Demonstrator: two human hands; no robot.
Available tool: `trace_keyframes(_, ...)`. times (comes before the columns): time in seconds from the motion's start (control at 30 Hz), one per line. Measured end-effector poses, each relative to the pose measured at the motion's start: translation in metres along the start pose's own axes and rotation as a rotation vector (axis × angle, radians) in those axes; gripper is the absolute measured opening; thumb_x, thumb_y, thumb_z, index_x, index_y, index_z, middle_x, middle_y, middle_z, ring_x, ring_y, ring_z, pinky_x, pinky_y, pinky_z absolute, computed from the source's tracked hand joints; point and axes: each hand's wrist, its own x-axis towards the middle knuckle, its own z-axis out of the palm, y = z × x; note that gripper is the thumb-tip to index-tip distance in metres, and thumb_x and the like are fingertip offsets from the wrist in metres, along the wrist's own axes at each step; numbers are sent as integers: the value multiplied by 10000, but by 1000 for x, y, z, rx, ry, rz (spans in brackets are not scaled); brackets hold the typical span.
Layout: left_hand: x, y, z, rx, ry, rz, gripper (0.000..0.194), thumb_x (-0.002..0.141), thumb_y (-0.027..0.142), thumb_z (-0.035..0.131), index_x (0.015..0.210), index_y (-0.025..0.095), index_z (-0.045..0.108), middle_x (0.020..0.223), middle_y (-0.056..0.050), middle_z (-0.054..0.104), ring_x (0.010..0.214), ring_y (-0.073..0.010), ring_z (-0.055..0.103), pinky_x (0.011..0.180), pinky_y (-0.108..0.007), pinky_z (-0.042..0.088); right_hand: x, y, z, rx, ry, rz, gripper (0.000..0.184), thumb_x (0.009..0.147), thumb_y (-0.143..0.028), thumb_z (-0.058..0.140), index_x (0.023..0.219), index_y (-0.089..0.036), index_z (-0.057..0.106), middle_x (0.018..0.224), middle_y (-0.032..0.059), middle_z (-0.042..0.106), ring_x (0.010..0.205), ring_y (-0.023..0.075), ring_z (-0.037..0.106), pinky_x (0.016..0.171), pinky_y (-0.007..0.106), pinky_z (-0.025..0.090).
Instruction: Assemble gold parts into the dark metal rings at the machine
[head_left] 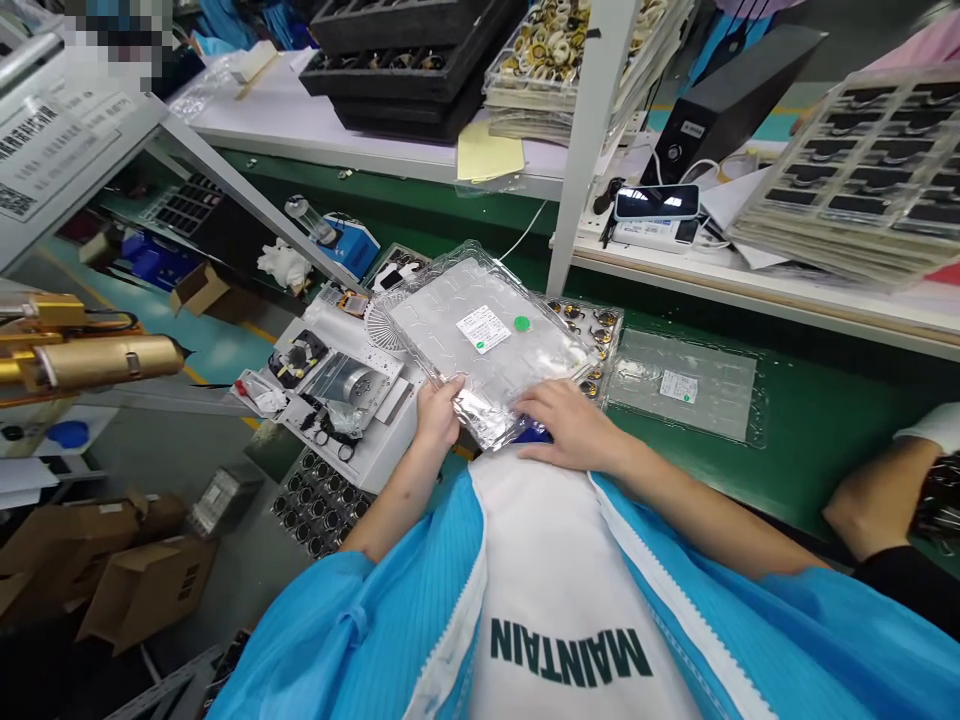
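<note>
- Green bench (799,410) below a white shelf (277,110); second wrapped tray (649,375) lies flat at right, parts tray (611,322) beside it.
- Wrapped tray (465,290) is in front of the chest, label (484,330) facing up.
- Left hand (439,412) grasps its near-left edge, thumb on top.
- Right hand (571,420) lies over the near edge; from my seat, can't tell whether it grips or merely presses.
- I'd support both sides evenly, handling the crinkled film (486,415) lightly.
</note>
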Motion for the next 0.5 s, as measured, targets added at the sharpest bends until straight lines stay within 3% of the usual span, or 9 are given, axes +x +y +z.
trace_keyframes(0.1, 3, -7, 17, -14, -2, 50, 299, 588, 264, 895, 794, 169, 700, 843, -41, 775, 828, -215, 734, 815, -333, 581, 29, -18, 10, -60, -105, -18, 496, 882, -570, 789, 1117, -146, 681, 1126, 144, 677, 1057, 304, 550, 931, 435, 363)
trace_keyframes(0.2, 6, -11, 24, -38, 5, 55, 289, 584, 246, 879, 800, 166, 704, 821, -33, 763, 794, -198, 719, 792, -320, 577, 44, -23, 11, -85, -179, 77, 453, 829, -485, 851, 1065, -142, 674, 1112, 141, 651, 1046, 305, 533, 905, 414, 362)
trace_keyframes(0.33, 7, -19, 24, -27, 13, 48, 258, 597, 240, 864, 782, 167, 700, 761, -19, 743, 719, -181, 693, 741, -300, 565, 48, -20, 11, -38, -258, 148, 434, 784, -443, 883, 1029, -152, 673, 1133, 136, 645, 1050, 302, 551, 878, 390, 357)
trace_keyframes(0.5, 7, -36, 21, 48, 92, 120, 220, 640, 227, 836, 799, 183, 690, 784, -6, 745, 746, -179, 692, 746, -282, 555, 48, -17, 24, 55, -375, 158, 293, 807, -340, 854, 918, -156, 655, 968, 90, 715, 990, 284, 614, 843, 370, 328)
